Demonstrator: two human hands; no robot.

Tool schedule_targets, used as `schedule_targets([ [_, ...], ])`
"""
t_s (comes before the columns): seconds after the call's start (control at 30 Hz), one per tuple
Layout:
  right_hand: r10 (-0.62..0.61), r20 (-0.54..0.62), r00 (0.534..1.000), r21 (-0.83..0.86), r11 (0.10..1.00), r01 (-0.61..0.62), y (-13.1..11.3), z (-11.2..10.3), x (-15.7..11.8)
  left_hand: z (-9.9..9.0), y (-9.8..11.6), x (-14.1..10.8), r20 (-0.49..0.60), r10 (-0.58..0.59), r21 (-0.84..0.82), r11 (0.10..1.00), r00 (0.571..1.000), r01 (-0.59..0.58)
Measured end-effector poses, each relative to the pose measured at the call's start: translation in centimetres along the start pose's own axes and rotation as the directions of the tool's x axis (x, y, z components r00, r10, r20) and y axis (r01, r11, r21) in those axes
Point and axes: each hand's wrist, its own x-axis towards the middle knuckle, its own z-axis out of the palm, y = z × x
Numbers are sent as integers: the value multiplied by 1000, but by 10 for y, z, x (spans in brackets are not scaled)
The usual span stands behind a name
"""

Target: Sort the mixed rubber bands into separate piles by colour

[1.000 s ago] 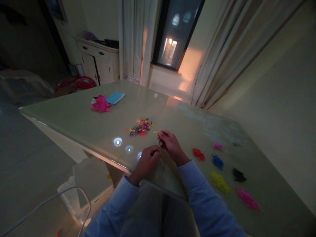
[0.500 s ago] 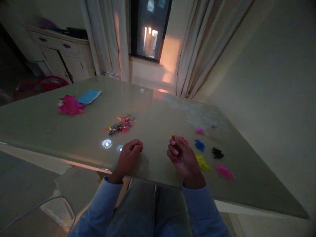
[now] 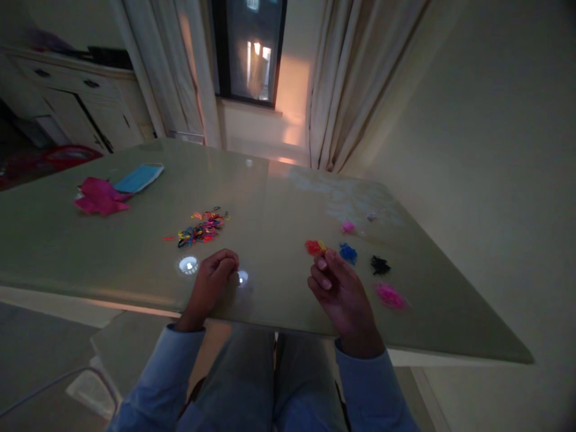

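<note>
My right hand is closed in a pinch, with a small yellow rubber band standing out between thumb and forefinger. Just behind the band lies a red pile of rubber bands. A blue pile is beyond the hand, with a black pile and a bright pink pile to its right. My left hand rests on the table as a loose fist, and nothing shows in it. Beyond it is a mixed-colour heap of rubber bands.
A crumpled pink sheet and a blue face mask lie at the table's far left. A small pink clump is behind the blue pile. The glossy table ends close to my body.
My right hand has moved right over the table with the yellow band, and a yellow pile that showed beside it is now hidden. My left hand stays closed. The view has shifted.
</note>
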Motion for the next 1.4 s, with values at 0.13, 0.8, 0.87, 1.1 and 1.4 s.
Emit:
schedule_targets([
  [0.13, -23, -39, 999, -31, 999, 22, -6, -7, -4, 0, -4, 0, 1, -5, -23, 1000, 1000, 5],
  [0.8, -683, -180, 708, -943, 324, 73, -19, -140, -57, -2, 0, 1, -23, -17, 127, 992, 1000, 20],
  [0.87, -689, -157, 708, -956, 285, 64, -18, -143, -55, -2, 0, 1, -29, -5, 144, 990, 1000, 9],
  [1.1, -686, -43, 726, -993, 107, 42, -8, -139, -38, 0, -1, 1, -45, -12, 143, 990, 999, 18],
  [1.4, -672, -35, 740, -996, 87, 32, -1, -149, -37, 3, 5, 0, -67, -9, 118, 993, 998, 17],
])
